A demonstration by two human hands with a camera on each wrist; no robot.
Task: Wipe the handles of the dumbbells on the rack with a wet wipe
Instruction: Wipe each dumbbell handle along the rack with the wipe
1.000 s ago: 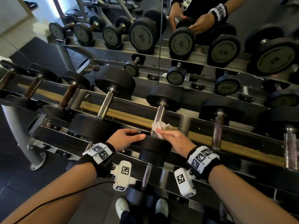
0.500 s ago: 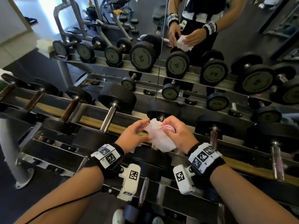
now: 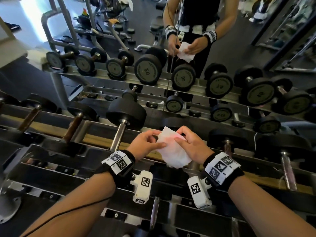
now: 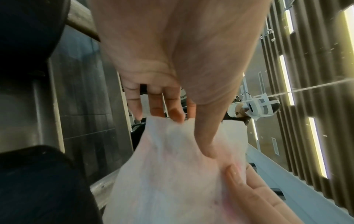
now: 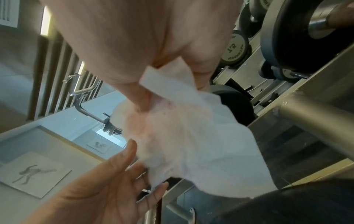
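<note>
A crumpled white wet wipe [image 3: 172, 149] hangs between both hands above the rack's top row. My left hand [image 3: 148, 142] pinches its left edge with thumb and fingers. My right hand [image 3: 188, 141] grips its upper right part. In the left wrist view the wipe [image 4: 172, 174] is stretched under the thumb; in the right wrist view the wipe [image 5: 187, 133] droops from the palm. A dumbbell with a steel handle [image 3: 119, 135] lies just left of the hands, another dumbbell handle [image 3: 227, 147] to the right. The dumbbell directly beneath the wipe is mostly hidden.
The steel rack [image 3: 256, 178] runs left to right with several black dumbbells, brown-handled ones [image 3: 71, 129] at the left. A mirror behind reflects the rack, the person and gym machines [image 3: 82, 31]. A lower rack tier [image 3: 153, 212] sits below my wrists.
The right hand lifted the wipe off the dumbbell handle. The left hand left the dumbbell head and took hold of the wipe. Both hands now spread it wider above the rack.
</note>
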